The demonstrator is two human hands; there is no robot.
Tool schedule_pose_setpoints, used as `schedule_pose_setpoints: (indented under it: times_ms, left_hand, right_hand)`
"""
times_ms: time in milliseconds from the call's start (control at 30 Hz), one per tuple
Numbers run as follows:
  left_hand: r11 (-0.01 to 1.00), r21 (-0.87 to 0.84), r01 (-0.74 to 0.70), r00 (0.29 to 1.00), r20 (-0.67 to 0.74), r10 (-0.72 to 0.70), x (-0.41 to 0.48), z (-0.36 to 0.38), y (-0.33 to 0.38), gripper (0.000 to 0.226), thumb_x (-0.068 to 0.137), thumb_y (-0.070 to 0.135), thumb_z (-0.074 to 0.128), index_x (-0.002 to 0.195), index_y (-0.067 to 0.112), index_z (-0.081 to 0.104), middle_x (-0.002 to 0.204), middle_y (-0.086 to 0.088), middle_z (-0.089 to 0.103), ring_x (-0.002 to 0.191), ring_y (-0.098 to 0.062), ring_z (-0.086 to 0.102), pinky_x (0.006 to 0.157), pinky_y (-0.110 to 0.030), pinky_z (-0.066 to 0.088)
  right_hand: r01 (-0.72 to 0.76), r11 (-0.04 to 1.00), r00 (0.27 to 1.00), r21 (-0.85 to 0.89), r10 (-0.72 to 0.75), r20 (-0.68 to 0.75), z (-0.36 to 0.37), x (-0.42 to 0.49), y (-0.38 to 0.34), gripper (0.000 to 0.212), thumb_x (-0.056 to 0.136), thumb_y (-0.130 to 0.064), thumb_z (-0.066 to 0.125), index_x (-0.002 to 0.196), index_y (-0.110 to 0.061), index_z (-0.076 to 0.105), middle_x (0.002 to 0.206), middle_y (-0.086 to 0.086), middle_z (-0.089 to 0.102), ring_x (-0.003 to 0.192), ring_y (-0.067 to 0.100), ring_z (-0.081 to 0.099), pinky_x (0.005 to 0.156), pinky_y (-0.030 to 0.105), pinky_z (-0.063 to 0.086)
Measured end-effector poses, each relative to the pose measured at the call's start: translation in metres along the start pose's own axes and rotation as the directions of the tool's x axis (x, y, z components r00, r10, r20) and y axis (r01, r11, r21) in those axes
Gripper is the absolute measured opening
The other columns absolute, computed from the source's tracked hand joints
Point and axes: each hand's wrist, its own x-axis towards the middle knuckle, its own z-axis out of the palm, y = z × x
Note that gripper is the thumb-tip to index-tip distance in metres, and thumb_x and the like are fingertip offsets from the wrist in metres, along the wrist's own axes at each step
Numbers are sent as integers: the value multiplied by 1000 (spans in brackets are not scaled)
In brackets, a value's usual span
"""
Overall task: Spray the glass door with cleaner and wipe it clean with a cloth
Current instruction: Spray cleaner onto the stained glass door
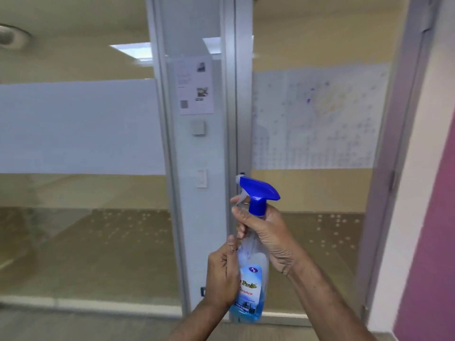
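Note:
A clear spray bottle (pixel 253 264) with a blue trigger head and blue liquid at the bottom stands upright in front of me, its nozzle facing left. My right hand (pixel 268 232) grips its neck just under the blue head, one finger by the trigger. My left hand (pixel 222 274) holds the bottle's lower body from the left side. Behind it is the glass door (pixel 315 217) in a grey metal frame, with a frosted band across the middle that carries droplets and a blue smear. No cloth is visible.
A grey pillar (pixel 197 148) left of the door carries a paper notice (pixel 194 84), a small box and a wall switch. A glass partition (pixel 81 217) with a frosted band runs to the left. A pink and white wall (pixel 428 217) stands at the right.

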Motion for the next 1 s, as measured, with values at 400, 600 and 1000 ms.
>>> schedule_pose_setpoints:
  times_ms: [400,600,1000]
  left_hand:
    - [942,253,-220,975,73,208,144,106,-60,43,109,48,34,127,31,69,126,14,73,122,-5,66,101,-39,56]
    - [802,477,-360,932,149,331,219,179,-90,58,106,49,33,156,20,47,167,0,40,161,-10,19,130,-45,24]
    - [637,676,-370,893,69,445,395,314,-131,66,110,47,32,167,18,17,178,-3,6,164,-13,-8,133,-35,-3]
  right_hand:
    - [40,994,982,-103,-59,-181,-147,77,7,22,92,-17,77,113,-13,70,63,4,54,56,19,53,58,31,49]
    - [59,986,981,-153,-86,-175,-260,117,11,38,84,-33,85,113,-14,69,64,4,56,59,19,56,63,33,52]
    - [73,988,970,-136,-102,-220,-442,232,-8,54,77,-46,88,113,-10,70,66,9,56,59,20,55,61,35,50]
